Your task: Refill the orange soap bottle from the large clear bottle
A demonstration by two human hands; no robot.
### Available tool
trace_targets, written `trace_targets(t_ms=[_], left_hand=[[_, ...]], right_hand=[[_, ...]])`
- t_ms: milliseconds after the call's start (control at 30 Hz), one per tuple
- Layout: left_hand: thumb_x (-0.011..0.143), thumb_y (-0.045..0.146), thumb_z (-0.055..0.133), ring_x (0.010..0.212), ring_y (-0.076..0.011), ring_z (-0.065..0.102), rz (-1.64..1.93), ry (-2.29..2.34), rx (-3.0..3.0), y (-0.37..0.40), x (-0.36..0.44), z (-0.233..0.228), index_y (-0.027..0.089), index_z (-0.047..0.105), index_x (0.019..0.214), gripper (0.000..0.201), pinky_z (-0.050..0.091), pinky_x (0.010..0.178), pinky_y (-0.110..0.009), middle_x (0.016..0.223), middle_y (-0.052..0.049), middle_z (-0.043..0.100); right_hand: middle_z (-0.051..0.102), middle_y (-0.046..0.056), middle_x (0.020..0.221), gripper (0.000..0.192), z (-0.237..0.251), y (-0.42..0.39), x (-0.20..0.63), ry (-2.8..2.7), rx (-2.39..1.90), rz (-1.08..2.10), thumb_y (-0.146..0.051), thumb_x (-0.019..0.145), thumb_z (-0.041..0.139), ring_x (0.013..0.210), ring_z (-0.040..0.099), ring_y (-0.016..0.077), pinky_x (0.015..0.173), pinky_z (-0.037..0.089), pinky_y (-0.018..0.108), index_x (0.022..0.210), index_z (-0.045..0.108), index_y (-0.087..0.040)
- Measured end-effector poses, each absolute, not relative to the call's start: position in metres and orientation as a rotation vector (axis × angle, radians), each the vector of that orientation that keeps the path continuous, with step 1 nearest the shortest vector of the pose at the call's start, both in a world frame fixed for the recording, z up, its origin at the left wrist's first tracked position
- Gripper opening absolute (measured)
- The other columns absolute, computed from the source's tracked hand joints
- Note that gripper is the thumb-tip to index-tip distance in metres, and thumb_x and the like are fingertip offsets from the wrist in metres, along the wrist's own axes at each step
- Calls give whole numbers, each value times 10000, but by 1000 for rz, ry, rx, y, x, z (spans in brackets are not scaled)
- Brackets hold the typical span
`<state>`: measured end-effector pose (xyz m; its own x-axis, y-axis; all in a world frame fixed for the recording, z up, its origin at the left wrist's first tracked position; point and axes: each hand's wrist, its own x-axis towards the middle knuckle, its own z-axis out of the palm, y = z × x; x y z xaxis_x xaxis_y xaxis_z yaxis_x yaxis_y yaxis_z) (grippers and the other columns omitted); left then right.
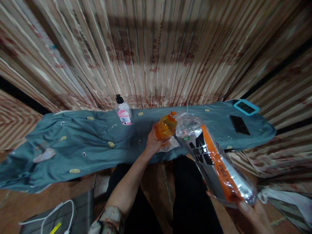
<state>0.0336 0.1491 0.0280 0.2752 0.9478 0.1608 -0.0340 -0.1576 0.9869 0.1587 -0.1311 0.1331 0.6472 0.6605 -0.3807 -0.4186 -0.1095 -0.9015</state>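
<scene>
Bottle [214,162], likely slick and squeezable, suits holding near its base, where the right hand [251,211] grips; left hand [152,141] clasps an amber container [167,126] above the counter [92,141], between its edges.

Single head view: looks from above the near side of the long tabletop under teal patterned cloth [126,152], forward and steeply down, close; beige striped pleated curtain [151,42] beyond tabletop, wearer's black-trousered legs [192,195] nearside.
</scene>
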Motion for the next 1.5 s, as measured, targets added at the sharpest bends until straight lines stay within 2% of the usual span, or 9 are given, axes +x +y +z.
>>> trace_targets(t_ms=[100,200,400,567,967,1167,1400,1500], left_hand=[[588,255,944,1128,-278,725,1135,898,1430,149,34,28,214,598,1255,753,578,1031,-440,1199,-64,753],[595,251,940,1120,-266,729,1130,889,1445,149,34,29,220,598,1255,745,584,1023,-424,1195,-56,757],[595,264,944,1126,-277,725,1134,892,1446,150,33,27,213,597,1268,758,578,1028,-436,1205,-68,755],[592,263,948,1122,-273,724,1134,913,1457,150,34,26,218,601,1264,758,570,1041,-441,1185,-55,758],[596,283,946,1128,-287,720,1116,917,1456,149,33,29,215,597,1262,755,566,1044,-460,1206,-74,749],[600,274,944,1137,-278,721,1111,894,1453,149,33,29,213,599,1259,747,561,1053,-437,1209,-69,751],[601,284,942,1122,-271,723,1113,928,1450,149,34,28,217,590,1273,762,567,1042,-443,1201,-63,751],[602,281,940,1135,-283,719,1109,931,1442,149,35,28,215,589,1277,763,570,1042,-457,1214,-74,745]], right_hand=[[781,137,1210,599,134,-130,157,-228,-1407,900,-560,713,844,1121,735,406,961,583,644,1229,723,-282],[768,132,1242,551,133,-130,156,-233,-1395,867,-546,733,834,1145,720,406,912,609,642,1208,733,-285],[789,125,1190,437,128,-134,159,-286,-1386,903,-524,790,804,1076,755,380,961,581,645,1154,741,-290],[790,148,1167,453,131,-131,158,-248,-1387,883,-547,772,807,1059,754,388,918,603,641,1125,758,-268],[791,119,1171,442,133,-129,155,-235,-1399,864,-532,752,822,1082,744,379,908,608,645,1114,754,-286],[745,141,1287,610,133,-130,156,-243,-1403,877,-536,769,807,1158,712,408,921,593,672,1319,669,-311],[787,106,1194,398,131,-132,157,-290,-1396,905,-488,817,774,1106,744,372,953,594,631,1159,728,-289],[792,109,1171,426,131,-133,158,-268,-1392,896,-480,812,776,1086,750,367,948,597,628,1183,713,-280]])
